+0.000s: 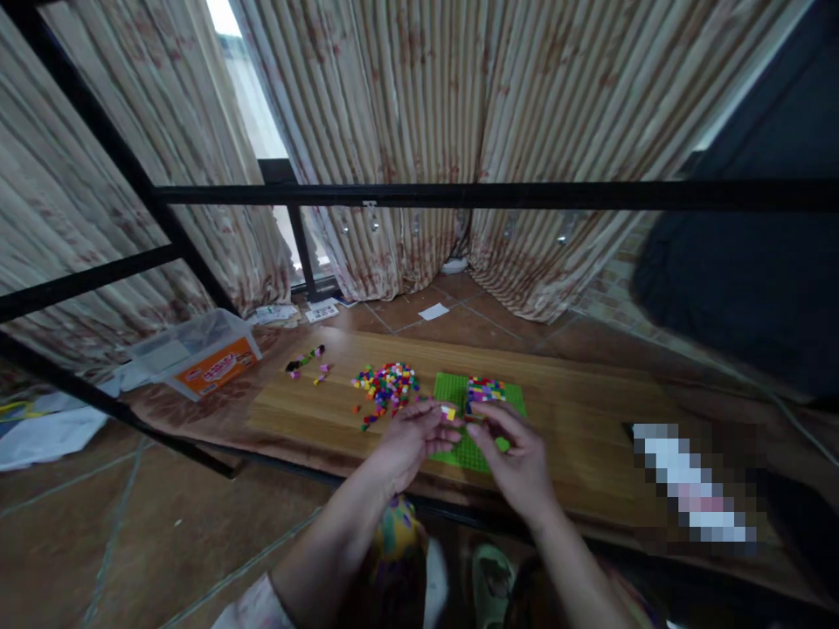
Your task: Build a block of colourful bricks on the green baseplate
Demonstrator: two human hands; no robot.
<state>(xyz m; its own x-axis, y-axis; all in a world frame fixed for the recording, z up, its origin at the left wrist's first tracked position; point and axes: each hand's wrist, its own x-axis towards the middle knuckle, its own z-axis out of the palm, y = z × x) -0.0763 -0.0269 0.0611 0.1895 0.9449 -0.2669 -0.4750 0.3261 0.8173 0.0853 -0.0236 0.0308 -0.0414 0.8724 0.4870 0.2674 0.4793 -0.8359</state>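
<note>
My left hand pinches small white and yellow toy bricks between thumb and fingers, just above the green baseplate. Facing it, my right hand has its thumb and fingertips curled together over the plate's near half; anything between them is too small to make out. A patch of many-coloured bricks is fixed on the far part of the plate. To the left of the plate lies a loose pile of colourful bricks. My fingers partly hide the middle of the plate.
The wooden board carries the plate and the pile. Small dark, green and pink pieces lie at its left end. Beyond stands a clear plastic box with an orange label. A black metal bar crosses ahead, before striped curtains.
</note>
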